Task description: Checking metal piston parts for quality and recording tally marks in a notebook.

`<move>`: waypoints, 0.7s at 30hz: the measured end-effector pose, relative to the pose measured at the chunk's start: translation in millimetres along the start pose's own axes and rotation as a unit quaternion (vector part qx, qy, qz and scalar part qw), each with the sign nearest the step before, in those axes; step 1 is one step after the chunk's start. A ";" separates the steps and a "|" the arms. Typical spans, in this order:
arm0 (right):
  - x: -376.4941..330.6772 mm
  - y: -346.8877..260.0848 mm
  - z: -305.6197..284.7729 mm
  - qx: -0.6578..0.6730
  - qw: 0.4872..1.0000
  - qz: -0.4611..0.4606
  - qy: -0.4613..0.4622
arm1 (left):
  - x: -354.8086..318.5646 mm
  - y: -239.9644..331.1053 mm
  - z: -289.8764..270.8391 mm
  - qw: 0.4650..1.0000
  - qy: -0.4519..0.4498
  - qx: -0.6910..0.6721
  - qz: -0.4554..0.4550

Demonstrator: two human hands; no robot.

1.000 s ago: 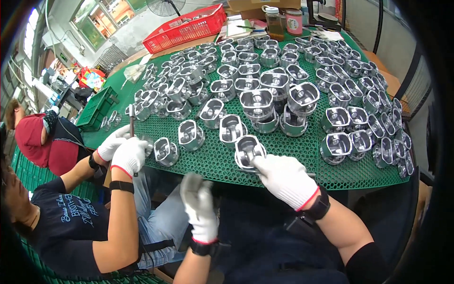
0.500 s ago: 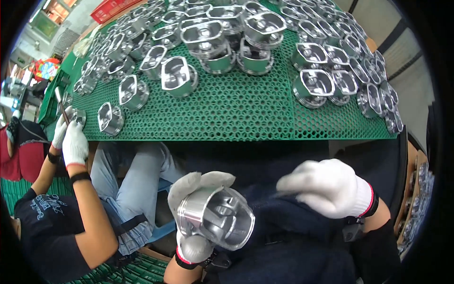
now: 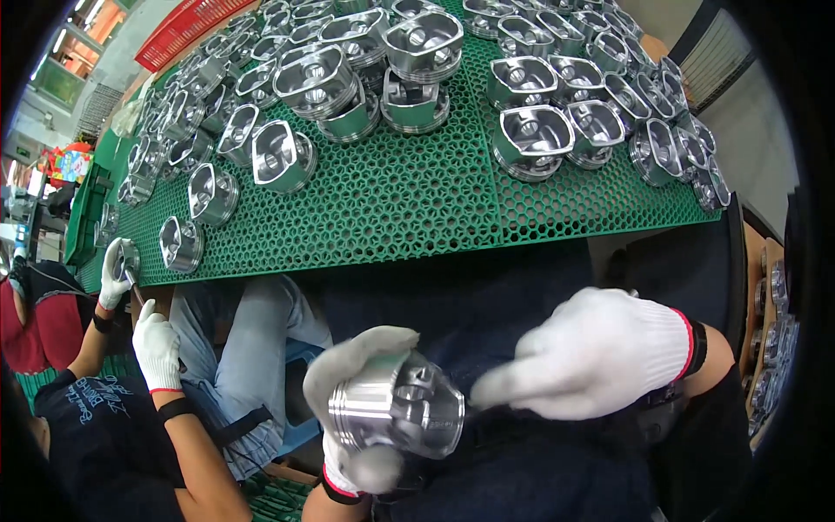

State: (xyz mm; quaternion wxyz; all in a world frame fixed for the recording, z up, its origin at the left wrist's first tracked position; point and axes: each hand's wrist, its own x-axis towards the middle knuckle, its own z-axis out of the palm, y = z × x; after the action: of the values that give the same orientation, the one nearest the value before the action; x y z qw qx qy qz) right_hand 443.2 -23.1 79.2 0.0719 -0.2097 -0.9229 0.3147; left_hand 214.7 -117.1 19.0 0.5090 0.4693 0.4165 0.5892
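My left hand (image 3: 355, 370), in a white glove, is wrapped round the side of a shiny metal piston (image 3: 396, 407). The piston lies tilted, its ring grooves toward my palm and its hollow end facing right. My right hand (image 3: 591, 357), also gloved, is just right of the piston with its fingers closed. The fingertips reach toward the piston's open rim and are blurred by motion. Whatever they hold, if anything, is too smeared to make out.
Many pistons stand on a green mesh-topped table (image 3: 391, 209), some stacked. To my left a co-worker's gloved hands (image 3: 156, 348) work on another piston with a thin tool. A red crate (image 3: 183, 30) is at the back left. Wooden racks (image 3: 761, 348) holding metal parts stand far right.
My right hand has moved left and in to the piston's rim. The piston has turned slightly in my left hand. The co-worker's hands have moved apart, and the view has shifted.
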 end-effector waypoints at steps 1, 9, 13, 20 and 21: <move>0.1 0.0 -1.9 0.018 0.999 0.017 0.028 | 0.1 7.4 4.6 0.987 0.064 -0.033 -0.144; 8.2 3.5 4.0 -0.293 0.939 -0.034 0.179 | 5.9 0.9 -6.3 0.908 -0.053 -0.252 -0.329; 11.0 -1.7 4.7 -0.326 0.929 -0.028 0.172 | 4.4 0.6 -4.6 0.890 -0.084 -0.254 -0.370; 10.6 8.5 11.9 -0.058 0.969 -0.015 0.240 | -2.7 -9.0 -9.1 0.873 -0.108 -0.363 -0.306; 6.4 15.3 19.7 0.017 0.970 0.029 0.240 | 2.2 -13.6 -6.8 0.874 -0.107 -0.364 -0.304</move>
State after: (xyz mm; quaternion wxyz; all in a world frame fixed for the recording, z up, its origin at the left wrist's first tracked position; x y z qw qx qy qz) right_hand 437.4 -20.2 54.3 0.2853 -0.3046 -0.8668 0.2729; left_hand 210.9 -113.1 4.6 0.8390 0.1615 0.2381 0.4619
